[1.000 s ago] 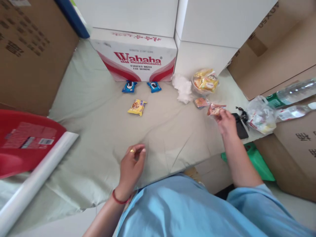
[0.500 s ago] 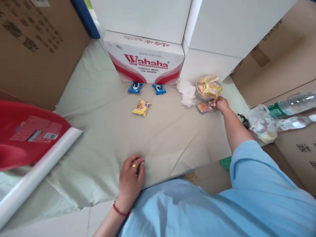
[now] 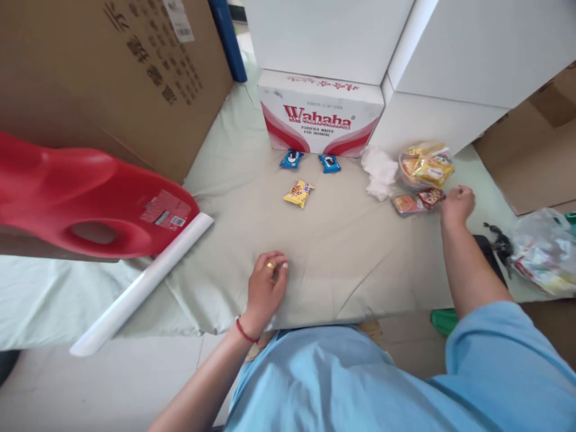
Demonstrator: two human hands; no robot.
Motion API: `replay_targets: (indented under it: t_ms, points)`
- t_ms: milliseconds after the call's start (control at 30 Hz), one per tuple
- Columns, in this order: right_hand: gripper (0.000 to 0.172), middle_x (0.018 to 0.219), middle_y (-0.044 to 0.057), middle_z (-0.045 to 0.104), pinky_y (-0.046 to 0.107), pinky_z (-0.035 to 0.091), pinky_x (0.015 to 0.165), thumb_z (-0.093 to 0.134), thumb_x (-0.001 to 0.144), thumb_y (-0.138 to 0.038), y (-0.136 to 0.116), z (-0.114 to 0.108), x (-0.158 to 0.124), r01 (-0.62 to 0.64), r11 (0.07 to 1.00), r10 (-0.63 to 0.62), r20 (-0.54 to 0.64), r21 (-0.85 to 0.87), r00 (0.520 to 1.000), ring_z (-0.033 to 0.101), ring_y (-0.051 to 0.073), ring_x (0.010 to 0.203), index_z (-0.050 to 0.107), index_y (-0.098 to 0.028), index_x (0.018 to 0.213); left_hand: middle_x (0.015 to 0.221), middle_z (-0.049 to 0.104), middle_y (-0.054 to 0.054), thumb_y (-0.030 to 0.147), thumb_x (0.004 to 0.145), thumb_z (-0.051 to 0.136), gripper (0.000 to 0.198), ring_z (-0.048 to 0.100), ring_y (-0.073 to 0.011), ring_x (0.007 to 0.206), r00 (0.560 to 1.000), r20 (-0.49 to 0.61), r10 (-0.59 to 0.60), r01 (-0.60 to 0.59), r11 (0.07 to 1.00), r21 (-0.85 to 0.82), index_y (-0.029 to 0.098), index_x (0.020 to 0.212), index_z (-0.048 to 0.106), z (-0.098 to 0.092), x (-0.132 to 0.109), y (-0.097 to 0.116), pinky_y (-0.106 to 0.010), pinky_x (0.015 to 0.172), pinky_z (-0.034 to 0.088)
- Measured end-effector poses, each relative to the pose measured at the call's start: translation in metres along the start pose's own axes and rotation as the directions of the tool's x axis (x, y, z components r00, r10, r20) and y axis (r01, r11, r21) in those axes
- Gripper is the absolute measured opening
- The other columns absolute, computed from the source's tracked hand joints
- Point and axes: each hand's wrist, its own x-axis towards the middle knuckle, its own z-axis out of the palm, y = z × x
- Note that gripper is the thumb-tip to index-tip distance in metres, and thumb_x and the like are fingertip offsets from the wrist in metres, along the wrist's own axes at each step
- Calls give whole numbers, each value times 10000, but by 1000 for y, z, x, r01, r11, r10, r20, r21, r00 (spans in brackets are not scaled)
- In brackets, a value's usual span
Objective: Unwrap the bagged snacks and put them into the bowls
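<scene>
My left hand (image 3: 267, 288) rests near the front edge of the cloth, fingers loosely curled in and nothing seen in them. My right hand (image 3: 458, 204) is closed just right of a dark red snack packet (image 3: 431, 197); its curled fingers hide whatever they may hold. Beside that packet lies a flat biscuit packet (image 3: 407, 204). A clear bowl (image 3: 407, 174) heaped with yellow snack packets (image 3: 435, 171) stands behind them. Toward the middle are a yellow cookie packet (image 3: 299, 193) and two blue packets, one on the left (image 3: 291, 159) and one on the right (image 3: 330, 163).
A Wahaha water carton (image 3: 320, 123) stands behind the blue packets. White crumpled tissue (image 3: 379, 171) lies left of the bowl. A red jug (image 3: 103, 198) and a white roll (image 3: 144, 285) are at left. A clear plastic bag (image 3: 546, 252) sits at right.
My right hand has drawn slightly right, away from the bowl and the dark red packet. My left hand stays on the cloth. The view has turned left.
</scene>
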Motion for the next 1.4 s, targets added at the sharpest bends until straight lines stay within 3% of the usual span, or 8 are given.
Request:
replay_targets:
  t_ms: [133, 333, 467, 667, 867, 1067, 1233, 1400]
  points:
    - [317, 1231, 274, 673, 437, 452, 1039, 431, 991, -271, 16, -24, -74, 165, 976, -132, -216, 142, 967, 612, 314, 1218, 697, -159, 1123, 1106, 685, -84, 328, 986, 518, 228, 683, -211, 1032, 993, -110, -34, 36, 999, 21, 208, 1006, 711, -8, 52, -6, -343, 873, 586]
    - [255, 1018, 126, 727, 566, 517, 994, 528, 973, -413, 50, -43, -205, 415, 877, -437, 41, 243, 899, 657, 337, 1057, 742, -275, 987, 1359, 627, -202, 310, 915, 605, 389, 577, -342, 1341, 999, -44, -10, 17, 988, 155, 139, 1259, 671, 22, 142, -15, -523, 1153, 469]
    - [238, 1032, 115, 746, 549, 542, 972, 561, 976, -407, 55, -47, -231, 392, 873, -437, 108, 289, 893, 660, 319, 1055, 763, -283, 999, 1581, 495, -242, 281, 847, 715, 611, 416, -434, 1511, 994, 88, -63, 42, 973, 229, 162, 1436, 601, 49, 171, -9, -652, 1265, 273]
    - [292, 1043, 112, 732, 460, 571, 915, 533, 1001, -399, 22, -45, -186, 380, 866, -420, 60, 326, 906, 679, 266, 1003, 772, -238, 1048, 1508, 526, -219, 360, 945, 579, 509, 477, -326, 1468, 995, -90, 33, -21, 991, 129, 124, 1395, 603, 38, 117, -7, -512, 1254, 375]
    - [317, 1288, 155, 649, 436, 547, 994, 554, 946, -300, -51, 11, -122, 448, 856, -476, 56, 257, 878, 632, 291, 1194, 725, -212, 1198, 1302, 664, -130, 432, 993, 523, 312, 660, -284, 1201, 993, 99, 60, -73, 988, 137, 212, 992, 744, 8, 14, -16, -454, 1039, 549]
    - [115, 1121, 125, 696, 382, 520, 929, 586, 890, -217, -93, 27, -83, 349, 914, -382, 146, 208, 913, 638, 265, 1055, 692, -210, 933, 1302, 683, -117, 419, 992, 521, 300, 668, -284, 1192, 998, 62, 4, -13, 989, 146, 230, 973, 753, 0, -18, -22, -442, 1014, 557]
    - [195, 756, -5, 624, 233, 385, 496, 680, 861, -402, -83, -8, -113, -44, 702, -123, 183, 710, 975, 494, 116, 555, 575, -238, 854, 1226, 697, -111, 438, 987, 534, 297, 674, -278, 1158, 996, -12, -84, 84, 995, 50, 228, 988, 744, 5, -14, -8, -448, 1027, 544]
    - [457, 624, -68, 524, 199, 224, 399, 881, 716, -534, -83, -24, -192, -417, 474, -139, 534, 775, 834, 358, 49, 440, 543, -227, 741, 992, 707, -59, 514, 994, 557, 318, 704, -222, 955, 975, 152, -163, 197, 951, -241, 230, 1007, 697, 15, -5, 30, -373, 875, 579]
